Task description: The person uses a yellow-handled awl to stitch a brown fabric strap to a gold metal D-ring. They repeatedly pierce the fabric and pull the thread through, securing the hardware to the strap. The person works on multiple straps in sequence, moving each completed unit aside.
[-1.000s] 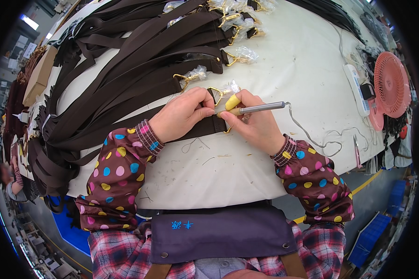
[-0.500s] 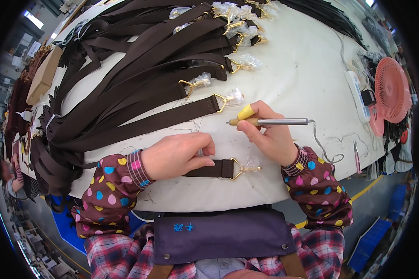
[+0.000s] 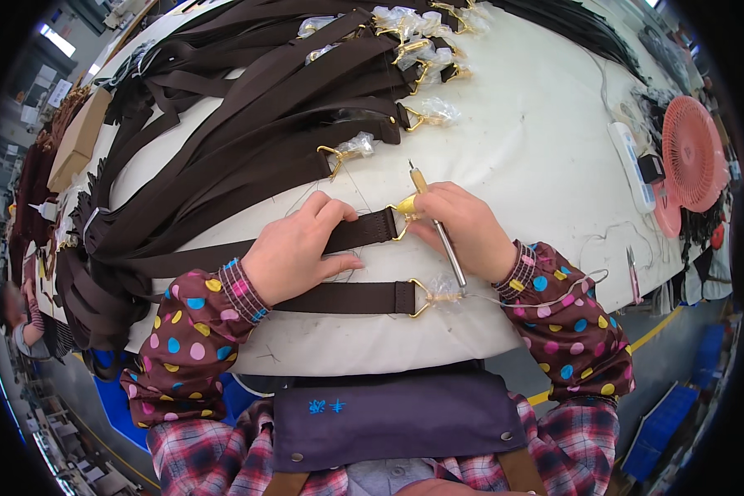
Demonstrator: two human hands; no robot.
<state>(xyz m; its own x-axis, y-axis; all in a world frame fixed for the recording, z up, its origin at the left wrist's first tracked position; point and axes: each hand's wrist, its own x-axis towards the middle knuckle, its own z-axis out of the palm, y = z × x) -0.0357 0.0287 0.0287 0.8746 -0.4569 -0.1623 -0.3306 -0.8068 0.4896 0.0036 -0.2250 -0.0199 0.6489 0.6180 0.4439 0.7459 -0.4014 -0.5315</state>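
Observation:
My right hand (image 3: 465, 229) is closed round a slim corded pen-like tool (image 3: 448, 252) with a metal barrel and a tan grip, its thin tip pointing up and away. A yellow cover (image 3: 407, 204) sits on one finger. Its fingertips also meet the gold metal buckle (image 3: 398, 225) at the end of a dark brown strap (image 3: 362, 231); how firmly they grip it is hidden. My left hand (image 3: 293, 252) lies over that strap, thumb and fingers spread apart. Nearer me lies a second brown strap (image 3: 347, 298) with a gold buckle (image 3: 422, 298) in clear plastic.
Many brown straps (image 3: 248, 124) are heaped on the white table (image 3: 529, 140) at the far left, several with plastic-wrapped buckles. On the right are a pink fan (image 3: 694, 153), a white power strip (image 3: 631, 168) and tweezers (image 3: 633, 274). A cardboard box (image 3: 79, 140) stands far left.
My right hand has turned the tool's tip upward and taken its fingertips to the buckle. My left hand has moved up and opened over the strap, which has shifted toward me.

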